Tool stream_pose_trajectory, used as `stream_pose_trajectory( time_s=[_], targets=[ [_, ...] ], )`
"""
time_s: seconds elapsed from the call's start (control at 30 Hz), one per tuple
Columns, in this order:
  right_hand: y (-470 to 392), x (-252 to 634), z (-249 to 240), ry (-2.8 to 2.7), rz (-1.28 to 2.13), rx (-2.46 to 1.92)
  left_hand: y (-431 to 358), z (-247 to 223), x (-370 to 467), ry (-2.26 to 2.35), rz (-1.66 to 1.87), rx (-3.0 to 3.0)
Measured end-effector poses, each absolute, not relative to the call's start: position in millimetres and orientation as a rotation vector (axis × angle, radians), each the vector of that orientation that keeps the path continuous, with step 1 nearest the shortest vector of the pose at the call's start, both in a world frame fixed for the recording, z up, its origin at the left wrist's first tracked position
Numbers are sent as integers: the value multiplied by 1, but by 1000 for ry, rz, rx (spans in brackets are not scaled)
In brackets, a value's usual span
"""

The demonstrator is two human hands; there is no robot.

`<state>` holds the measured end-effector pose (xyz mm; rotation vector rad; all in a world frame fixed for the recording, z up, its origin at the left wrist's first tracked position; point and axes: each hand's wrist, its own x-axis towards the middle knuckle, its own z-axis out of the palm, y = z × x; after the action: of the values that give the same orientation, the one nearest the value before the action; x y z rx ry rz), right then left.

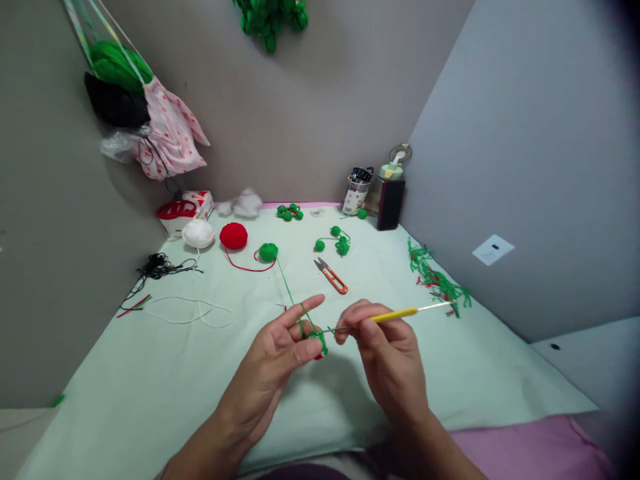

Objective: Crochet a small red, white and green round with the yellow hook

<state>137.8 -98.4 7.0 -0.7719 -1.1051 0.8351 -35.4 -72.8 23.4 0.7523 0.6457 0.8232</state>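
Note:
My left hand point(280, 353) pinches a small green crochet piece point(320, 342) with a bit of red at its lower edge. Its index finger is stretched out, and green yarn loops over it. That strand runs back to a green yarn ball point(269, 252) on the table. In my right hand point(383, 347) is a crochet hook point(395, 315) with a yellow handle, held like a pen. The hook's thin metal tip reaches left to the green piece; whether it sits inside a stitch is too small to tell. Orange thread snips point(331, 276) lie beyond my hands.
Red yarn ball point(233, 236) and white yarn ball point(199, 234) sit back left, near black thread point(161, 267). Small green balls point(342, 246) lie behind the snips. Yarn scraps point(437, 277) line the right edge. A phone point(391, 205) leans by a bottle point(391, 172) and pen cup point(357, 190).

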Motion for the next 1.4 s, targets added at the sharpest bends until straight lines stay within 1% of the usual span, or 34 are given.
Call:
stream_pose_trajectory(
  time_s=[0.17,0.23,0.3,0.37,0.43,0.53,0.57,0.6,0.63,0.7,0.83,0.93,1.03,1.13,1.23,1.3,1.33,1.4],
  targets=[
    [-96,143,12,-981,1049,-784,-71,22,-38,598,766,711],
    [-96,141,12,-967,1118,-768,-73,22,-36,662,829,771],
    [-97,137,10,-996,1088,-760,-76,20,-34,778,948,905],
    [-101,132,6,-1107,899,-801,-79,16,-30,889,1067,1038],
    [-107,128,0,-1298,565,-900,-83,13,-27,930,1123,1071],
    [-115,126,-9,-1608,-6,-971,-85,12,-23,825,1064,900],
    [-116,127,-10,-1664,-121,-959,-85,13,-24,774,1017,819],
    [-116,128,-11,-1685,-161,-938,-85,14,-24,729,968,740],
    [-116,129,-10,-1667,-120,-921,-84,16,-26,697,926,671],
    [-113,131,-7,-1513,111,-909,-81,19,-30,682,875,592],
    [-105,132,3,-1141,593,-877,-79,19,-35,758,944,676],
    [-101,127,6,-1145,721,-848,-83,14,-33,806,1025,833],
    [-102,120,7,-1258,621,-838,-86,10,-29,799,1010,897],
    [-105,118,6,-1348,495,-876,-86,11,-26,771,1010,832],
    [-110,121,1,-1574,175,-964,-84,14,-24,732,1028,702],
    [-113,123,-1,-1682,-36,-988,-82,15,-23,675,955,590],
    [-113,124,-2,-1697,-64,-988,-82,15,-24,638,902,544],
    [-113,126,0,-1664,41,-966,-80,15,-26,580,816,503]
  ],
)
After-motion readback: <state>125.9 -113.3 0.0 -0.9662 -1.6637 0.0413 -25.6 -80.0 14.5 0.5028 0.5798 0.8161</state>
